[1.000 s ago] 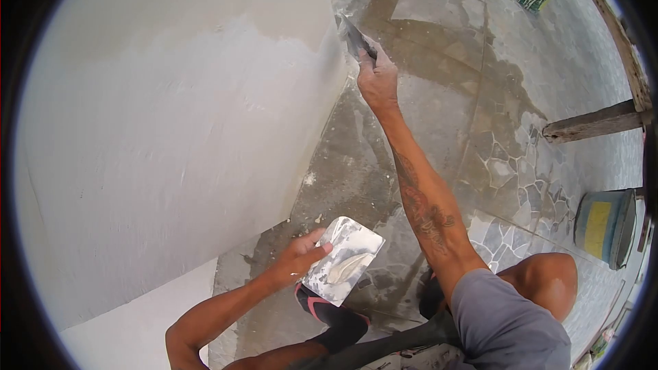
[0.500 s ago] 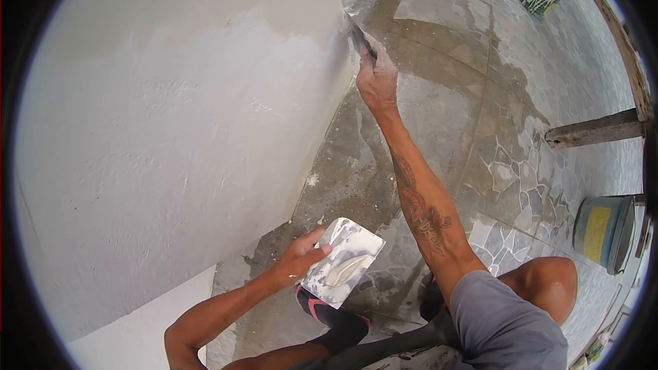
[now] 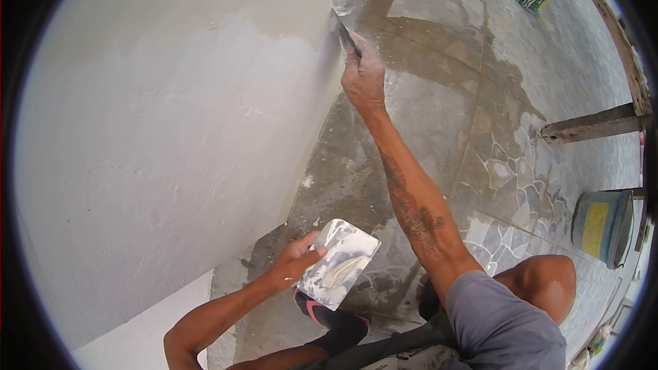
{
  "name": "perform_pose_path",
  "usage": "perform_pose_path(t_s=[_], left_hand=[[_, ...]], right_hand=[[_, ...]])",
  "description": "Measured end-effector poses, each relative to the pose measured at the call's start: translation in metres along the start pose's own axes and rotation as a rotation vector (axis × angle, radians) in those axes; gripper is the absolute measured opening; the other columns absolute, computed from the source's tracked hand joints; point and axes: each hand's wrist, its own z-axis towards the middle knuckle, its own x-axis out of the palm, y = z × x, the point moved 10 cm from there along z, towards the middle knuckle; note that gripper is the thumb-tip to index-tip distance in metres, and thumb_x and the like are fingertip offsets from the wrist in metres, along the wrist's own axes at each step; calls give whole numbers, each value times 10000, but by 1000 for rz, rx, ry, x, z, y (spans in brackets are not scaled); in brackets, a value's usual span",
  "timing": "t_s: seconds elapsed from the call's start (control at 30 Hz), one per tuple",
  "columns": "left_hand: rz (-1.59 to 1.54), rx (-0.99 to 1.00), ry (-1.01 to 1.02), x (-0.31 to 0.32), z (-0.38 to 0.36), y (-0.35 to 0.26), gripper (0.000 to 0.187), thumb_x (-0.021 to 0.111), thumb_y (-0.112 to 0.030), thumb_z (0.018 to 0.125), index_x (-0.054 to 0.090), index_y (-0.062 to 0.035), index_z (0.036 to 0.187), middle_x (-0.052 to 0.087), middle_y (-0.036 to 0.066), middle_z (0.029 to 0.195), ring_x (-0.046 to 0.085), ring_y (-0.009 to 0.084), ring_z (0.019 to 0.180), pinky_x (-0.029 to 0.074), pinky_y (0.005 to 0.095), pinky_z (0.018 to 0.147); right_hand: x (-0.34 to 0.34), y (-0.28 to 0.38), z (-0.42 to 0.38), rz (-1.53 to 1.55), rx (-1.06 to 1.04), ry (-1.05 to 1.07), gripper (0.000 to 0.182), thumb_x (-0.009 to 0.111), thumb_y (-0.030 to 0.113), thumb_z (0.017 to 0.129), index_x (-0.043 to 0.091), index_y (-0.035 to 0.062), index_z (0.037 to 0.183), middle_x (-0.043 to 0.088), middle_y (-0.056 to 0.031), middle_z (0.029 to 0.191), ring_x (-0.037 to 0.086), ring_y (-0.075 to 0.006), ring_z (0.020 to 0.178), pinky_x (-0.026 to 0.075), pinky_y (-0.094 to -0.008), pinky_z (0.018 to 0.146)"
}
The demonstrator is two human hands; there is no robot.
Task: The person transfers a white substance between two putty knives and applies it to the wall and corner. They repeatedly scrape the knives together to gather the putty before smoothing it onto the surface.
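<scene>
Mottled, partly damp floor [image 3: 425,116] runs beside a smooth, pale wall [image 3: 171,137] with faint ridges and pits. The right hand [image 3: 363,72] has its fingers wrapped around a thin, dark blade [image 3: 345,35] at the wall's edge; a shallow angle and even pressure should suit it. The left hand [image 3: 296,262] pinches a flat, smeared plate [image 3: 355,243], thumb on top, other fingers largely hidden; creamy paste [image 3: 345,272] sits there, best kept level.
</scene>
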Motion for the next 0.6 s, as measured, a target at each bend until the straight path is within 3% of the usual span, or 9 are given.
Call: perform_pose_path(t_s=[0.13,0.23,0.6], left_hand=[[9,-4,4,-3,0,5,501,575,-253,991,425,28,1378,599,69,1188,580,96,1041,474,254,896],[9,-17,8,-3,0,5,476,559,-238,999,431,29,1371,600,63,1178,576,87,1027,473,247,888],[-2,-3,2,-1,-1,-1,442,532,-212,1012,435,35,1365,602,49,1159,567,72,1007,470,238,876]], right_hand=[[4,14,2,-97,-119,40,404,462,-88,882,555,-30,1270,605,-199,1237,590,-337,1151,487,-372,968],[8,14,5,-118,-92,125,433,454,-97,873,529,-45,1296,573,-197,1276,552,-336,1206,470,-369,995],[16,17,3,-159,-133,20,510,452,-98,834,496,-41,1339,572,-222,1248,570,-358,1150,472,-399,985]])
